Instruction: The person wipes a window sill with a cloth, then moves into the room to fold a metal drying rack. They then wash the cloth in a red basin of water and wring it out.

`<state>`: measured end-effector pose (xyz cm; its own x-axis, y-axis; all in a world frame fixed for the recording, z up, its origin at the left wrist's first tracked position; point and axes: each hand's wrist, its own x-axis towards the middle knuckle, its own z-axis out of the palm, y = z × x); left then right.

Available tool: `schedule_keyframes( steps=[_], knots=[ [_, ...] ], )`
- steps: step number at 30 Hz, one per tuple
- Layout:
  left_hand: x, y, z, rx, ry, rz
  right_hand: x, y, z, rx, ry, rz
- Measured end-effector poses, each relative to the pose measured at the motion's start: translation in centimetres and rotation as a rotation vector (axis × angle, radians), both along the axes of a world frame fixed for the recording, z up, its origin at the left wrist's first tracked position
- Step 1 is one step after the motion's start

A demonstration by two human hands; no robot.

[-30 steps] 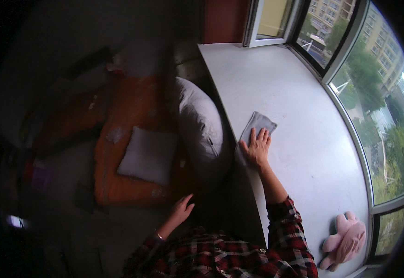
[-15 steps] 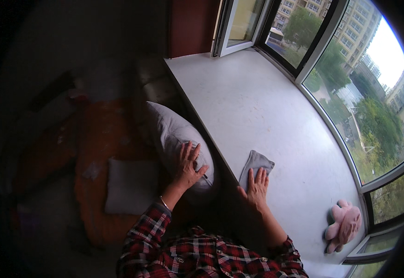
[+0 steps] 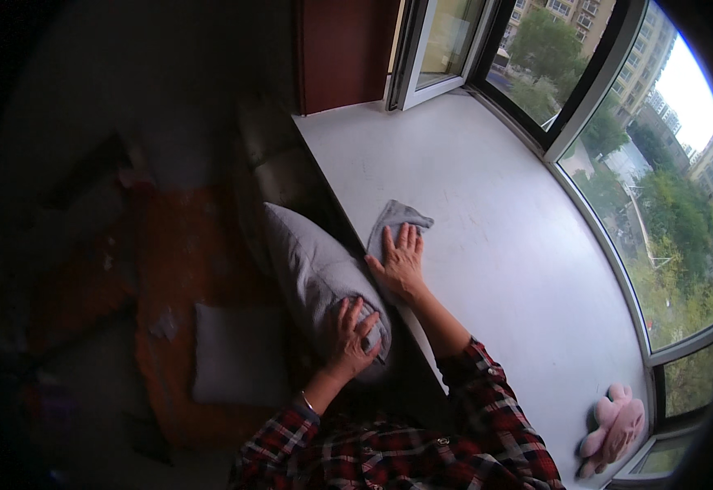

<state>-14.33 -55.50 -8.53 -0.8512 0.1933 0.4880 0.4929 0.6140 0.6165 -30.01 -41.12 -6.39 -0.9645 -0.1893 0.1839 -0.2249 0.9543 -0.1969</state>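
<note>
Grey cloth (image 3: 394, 216), centre of the frame, right at the left edge of the white windowsill (image 3: 503, 278)! The right hand (image 3: 402, 268) lies flat on it, fingers slightly spread, pressing rather than gripping, so a leftward pull could drag it over the edge. Just below, the left hand (image 3: 350, 347) sits half-curled on the grey pillow (image 3: 311, 257) (gripping or not, I can't tell); leaning hard could tip that. Pink plush toy (image 3: 615, 429), lower right, well apart.

Mid-frame there are two hands (image 3: 350, 343) (image 3: 401, 268), one grey cloth (image 3: 393, 216) and one plump pillow (image 3: 307, 255). One flat cushion (image 3: 236, 356) lies lower left, one pink plush toy (image 3: 620, 431) lower right.
</note>
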Motion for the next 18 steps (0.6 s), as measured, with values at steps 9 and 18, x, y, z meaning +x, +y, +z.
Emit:
schedule_keyframes(
  steps=[9,18],
  knots=[
    [-3.5,2.6,-0.7,-0.158,-0.091,0.052,-10.5,-4.1,-1.1,-0.037,0.069,0.153],
    [-6.6,5.1,4.3,-0.423,-0.119,-0.096,-15.7,-2.2,-1.6,-0.076,0.055,0.118]
  ],
)
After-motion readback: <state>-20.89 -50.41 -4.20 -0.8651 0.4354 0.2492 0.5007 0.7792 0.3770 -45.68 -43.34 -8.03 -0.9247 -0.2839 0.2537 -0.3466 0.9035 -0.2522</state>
